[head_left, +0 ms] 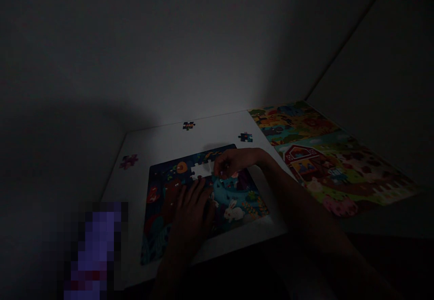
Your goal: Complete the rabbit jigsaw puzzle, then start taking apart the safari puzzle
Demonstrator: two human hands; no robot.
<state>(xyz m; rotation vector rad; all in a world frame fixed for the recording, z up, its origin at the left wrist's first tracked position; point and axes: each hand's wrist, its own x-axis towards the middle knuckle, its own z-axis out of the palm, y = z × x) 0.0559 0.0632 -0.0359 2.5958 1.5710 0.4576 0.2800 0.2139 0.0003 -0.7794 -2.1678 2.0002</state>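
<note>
Grip of the right hand (232, 161), at the centre of the frame, is bent with thumb and fingertips drawn in together over the jigsaw puzzle (253, 195); in this dim light I cannot tell whether a piece is clamped between them. Left hand (194, 206), lower and left of it, lies palm down on the puzzle, fingers apart, seemingly steadying it. Between and above them a pale gap (202, 170) with a knobbed outline shows in the upper part of the puzzle, right beside the curled fingertips. Judging by this, the step in hand is fitting work at that gap, and the next move calls for matching a piece's knobs to its edge and pressing it flat. Farther out, three loose pieces lie on the white counter (217, 133), well apart: a dark one (189, 125) above the puzzle, a bluish one (245, 137) to its upper right, and a pinkish one (129, 161) left of it. That makes one puzzle, two hands and three loose pieces; how many the gap would take is unclear. At the right of the frame are two colourful pictures, a wild-animal scene (294, 121) above a farm scene (325, 169).
</note>
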